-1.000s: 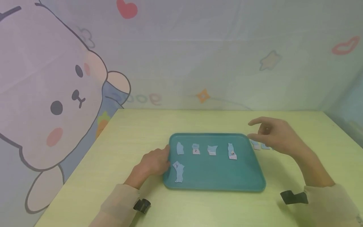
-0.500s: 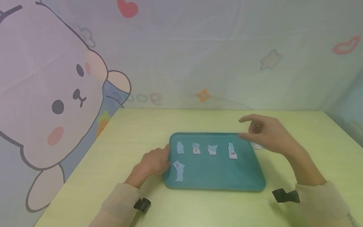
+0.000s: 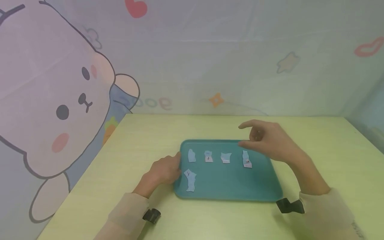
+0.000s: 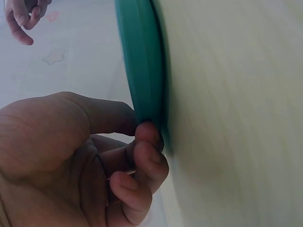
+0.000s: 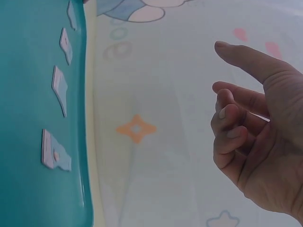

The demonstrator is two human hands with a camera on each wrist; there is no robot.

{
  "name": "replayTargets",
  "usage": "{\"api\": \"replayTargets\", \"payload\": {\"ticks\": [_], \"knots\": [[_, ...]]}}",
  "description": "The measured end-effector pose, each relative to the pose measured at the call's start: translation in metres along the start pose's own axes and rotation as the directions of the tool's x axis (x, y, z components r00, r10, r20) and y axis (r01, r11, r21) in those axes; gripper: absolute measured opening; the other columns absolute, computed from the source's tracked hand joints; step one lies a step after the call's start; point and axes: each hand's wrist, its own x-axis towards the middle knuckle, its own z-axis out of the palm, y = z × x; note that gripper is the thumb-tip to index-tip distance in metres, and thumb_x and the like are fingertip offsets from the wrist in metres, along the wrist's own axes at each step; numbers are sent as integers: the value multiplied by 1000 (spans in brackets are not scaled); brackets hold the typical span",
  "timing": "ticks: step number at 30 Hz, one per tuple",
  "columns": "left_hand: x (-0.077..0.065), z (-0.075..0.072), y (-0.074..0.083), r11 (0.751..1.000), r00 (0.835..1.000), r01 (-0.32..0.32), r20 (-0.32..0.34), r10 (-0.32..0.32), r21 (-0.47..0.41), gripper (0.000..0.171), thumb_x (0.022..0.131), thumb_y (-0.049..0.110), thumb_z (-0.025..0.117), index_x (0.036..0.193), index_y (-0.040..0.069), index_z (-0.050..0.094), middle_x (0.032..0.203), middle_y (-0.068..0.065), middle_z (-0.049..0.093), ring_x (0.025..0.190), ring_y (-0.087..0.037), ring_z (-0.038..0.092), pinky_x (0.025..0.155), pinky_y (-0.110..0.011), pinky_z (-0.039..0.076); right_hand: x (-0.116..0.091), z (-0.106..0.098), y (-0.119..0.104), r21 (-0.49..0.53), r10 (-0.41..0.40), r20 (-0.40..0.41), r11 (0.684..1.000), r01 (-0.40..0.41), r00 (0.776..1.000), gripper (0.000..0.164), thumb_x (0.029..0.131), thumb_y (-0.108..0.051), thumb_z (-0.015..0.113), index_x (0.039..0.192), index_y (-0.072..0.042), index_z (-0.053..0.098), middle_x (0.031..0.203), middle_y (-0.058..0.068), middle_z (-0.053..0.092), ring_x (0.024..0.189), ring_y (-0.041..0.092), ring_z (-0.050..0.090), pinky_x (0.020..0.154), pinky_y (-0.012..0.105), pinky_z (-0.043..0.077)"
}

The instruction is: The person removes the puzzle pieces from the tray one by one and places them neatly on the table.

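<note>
We see the left hand point(image 3: 165, 170) pinching the left edge of the teal tray point(image 3: 219, 186) between thumb and fingers, and so covering part of that rim. The right hand point(image 3: 268, 140) is raised over the tray's far right corner, thumb and forefinger spread with a gap between them, the other fingers curled. From the head view it stands in our way there, hiding the corner and the upper part of the right edge.

On the tray we count five pale blue and white pieces, all apart from one another. Four make a row along the far edge: the first piece point(image 3: 191, 155) by the far left corner, then the second piece point(image 3: 208, 156), the third piece point(image 3: 226, 157) and, toward the right edge, the fourth piece point(image 3: 247, 159). The fifth piece point(image 3: 190, 181) lies by the left edge, toward the near left corner.

Around the arms we count two beige sleeves point(image 3: 127, 210) and two black clips point(image 3: 290, 205); the right-hand clip overlaps the tray's near right corner in the head view. One pale yellow desk point(image 3: 228, 216) carries everything, and past its far edge hangs a backdrop point(image 3: 192, 60) printed with one large bear point(image 3: 75, 76).
</note>
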Motion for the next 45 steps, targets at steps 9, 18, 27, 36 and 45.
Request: {"api": "replayTargets", "payload": {"ticks": [9, 18, 27, 36, 45], "knots": [[0, 0, 0, 1000, 1000, -10, -4, 10, 4, 64, 104, 13, 56, 161, -6, 33, 117, -18, 69, 84, -24, 59, 65, -38, 46, 7, 8, -12, -8, -49, -2, 999, 49, 999, 43, 92, -28, 84, 131, -19, 69, 80, -3, 65, 71, 16, 61, 69, 31, 51], [-1, -1, -1, 1000, 1000, -2, -1, 2, 1, 65, 104, 12, 56, 161, -5, 33, 115, -18, 68, 86, -25, 60, 68, -39, 48, 14, 15, -24, 36, -67, 6, 997, 67, 998, 41, 92, -26, 84, 129, -17, 71, 81, -1, 64, 69, 17, 60, 68, 32, 50], [0, 0, -1, 1000, 1000, -2, 3, 2, 5, 65, 105, 14, 57, 162, -4, 32, 123, -19, 68, 89, -25, 60, 70, -40, 48, 20, 29, -35, 63, -94, 17, 994, 93, 995, 39, 91, -21, 83, 128, -14, 71, 79, -2, 62, 60, 14, 58, 63, 31, 48], [-1, -1, -1, 1000, 1000, 1, 12, -2, 7, 65, 105, 15, 57, 162, -4, 32, 125, -19, 68, 88, -25, 60, 69, -39, 48, 24, 48, -43, 96, -104, 87, 991, 96, 991, 43, 92, -24, 83, 131, -13, 70, 80, -1, 61, 61, 14, 57, 61, 32, 49], [-1, 0, -2, 1000, 1000, -14, 3, 14, 16, 64, 104, 14, 57, 161, -5, 33, 118, -18, 69, 86, -25, 60, 68, -40, 49, 26, 68, -42, 107, -98, 103, 990, 87, 990, 41, 92, -25, 83, 128, -11, 71, 78, 0, 59, 61, 14, 54, 60, 32, 48]]}}
